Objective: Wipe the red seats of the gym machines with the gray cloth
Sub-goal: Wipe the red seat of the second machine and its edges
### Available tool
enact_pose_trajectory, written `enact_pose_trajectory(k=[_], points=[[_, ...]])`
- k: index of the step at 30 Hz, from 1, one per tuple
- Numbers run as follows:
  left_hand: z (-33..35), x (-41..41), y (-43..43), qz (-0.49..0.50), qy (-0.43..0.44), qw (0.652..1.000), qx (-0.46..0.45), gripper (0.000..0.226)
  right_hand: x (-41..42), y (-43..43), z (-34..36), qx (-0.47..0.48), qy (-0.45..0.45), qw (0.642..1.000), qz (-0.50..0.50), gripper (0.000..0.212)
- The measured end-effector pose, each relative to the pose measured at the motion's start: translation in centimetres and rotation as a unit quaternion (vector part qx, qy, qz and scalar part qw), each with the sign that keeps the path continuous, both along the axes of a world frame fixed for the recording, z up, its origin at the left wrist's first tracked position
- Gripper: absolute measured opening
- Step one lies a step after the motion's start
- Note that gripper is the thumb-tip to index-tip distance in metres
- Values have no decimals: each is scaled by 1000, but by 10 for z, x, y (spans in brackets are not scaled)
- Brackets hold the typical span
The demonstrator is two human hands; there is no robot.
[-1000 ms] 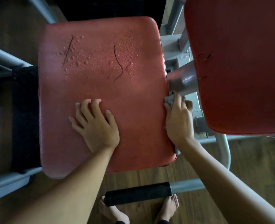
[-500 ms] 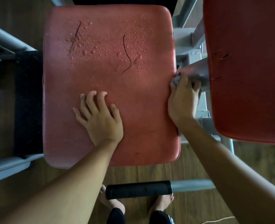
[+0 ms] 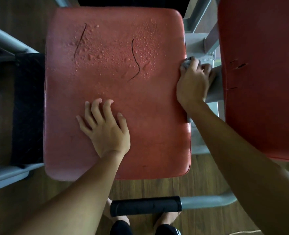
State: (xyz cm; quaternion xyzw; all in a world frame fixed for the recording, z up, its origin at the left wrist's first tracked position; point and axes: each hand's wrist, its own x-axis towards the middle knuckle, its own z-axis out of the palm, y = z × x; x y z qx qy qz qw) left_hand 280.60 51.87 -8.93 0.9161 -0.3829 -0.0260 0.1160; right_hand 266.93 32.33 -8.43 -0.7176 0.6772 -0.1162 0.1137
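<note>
Head view, the only view supplied.

Grip: the right hand is closed over the gray cloth, fingers curled round it. Only a small bunched corner shows past the fingertips; the rest is hidden under the palm. The left hand holds nothing. It rests on the seat with fingers spread and slightly bent, fingertips touching the vinyl.

Position: the cloth lies inside the grip, pressed against the right edge of the red seat. The seat's top face extends to the left of the grip. A patch of water droplets lies left of and beyond the gripping hand, near but not under it. Two dark splits cross that wet patch. A second red pad stands just right of the grip, with gray frame between the two pads.

Handling, as judgement:
- The cloth appears light, soft and limp. It will fold or bunch, so a full-palm hold with flat pressure suits it better than a pinch.
- The seat appears padded, firm and fixed to the machine, so it needs no lifting.
- Wet vinyl is likely slippery, and the cloth may skid rather than drag.
- The splits look fragile. Cloth edges could snag there, so wiping along them is advised.
</note>
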Motion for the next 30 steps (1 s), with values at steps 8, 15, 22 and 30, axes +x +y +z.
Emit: enact_pose_trajectory(k=[8, 15, 22, 30], points=[[-2, 2, 1, -2, -12, 1000, -14, 40, -29, 47, -8, -24, 14, 999, 45, 44], [13, 7, -12, 23, -7, 999, -26, 33, -27, 48, -6, -10, -62, 996, 56, 44], [3, 6, -53, -67, -9, 994, -88, 46, 11, -14, 3, 6, -60, 998, 11, 38], [-7, 6, -60, -56, -28, 997, -47, 49, 61, -128, 17, 60, -127, 989, -38, 38]])
